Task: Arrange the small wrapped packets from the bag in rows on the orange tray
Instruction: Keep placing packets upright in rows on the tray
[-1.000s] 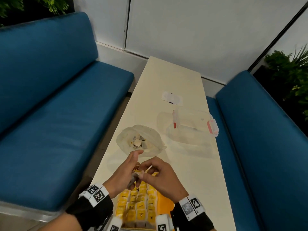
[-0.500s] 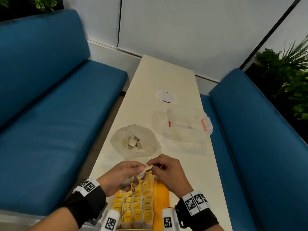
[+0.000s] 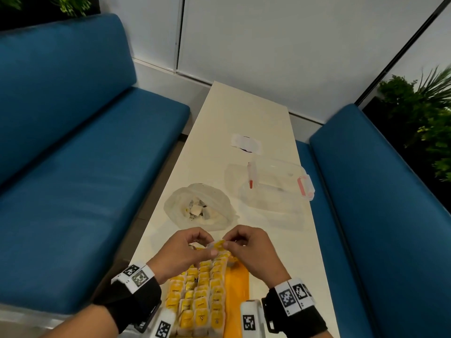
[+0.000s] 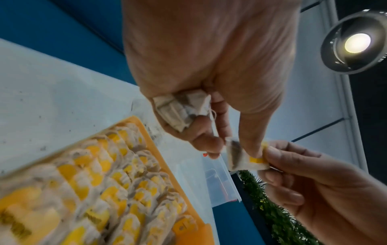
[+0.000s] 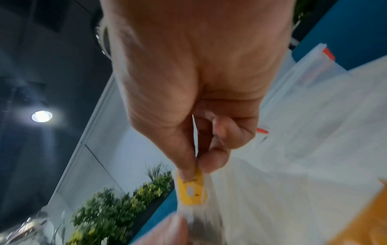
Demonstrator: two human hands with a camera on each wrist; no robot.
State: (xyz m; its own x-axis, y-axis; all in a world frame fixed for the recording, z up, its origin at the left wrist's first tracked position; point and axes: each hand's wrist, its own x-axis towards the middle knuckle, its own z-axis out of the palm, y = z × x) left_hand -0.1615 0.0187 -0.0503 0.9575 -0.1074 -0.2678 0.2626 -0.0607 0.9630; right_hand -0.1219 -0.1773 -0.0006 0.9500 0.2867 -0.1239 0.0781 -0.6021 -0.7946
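Blue benches (image 3: 80, 167), white wall (image 3: 280, 40)

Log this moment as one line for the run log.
left hand: pinches packet, more in palm | right hand: pinches same packet's yellow tag | orange tray: rows partly filled | bag: packets remain

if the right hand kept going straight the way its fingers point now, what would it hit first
Most likely the left hand: the right hand points leftward at it, and both pinch the same packet between them. Depth is hard to judge, but they look nearly touching.
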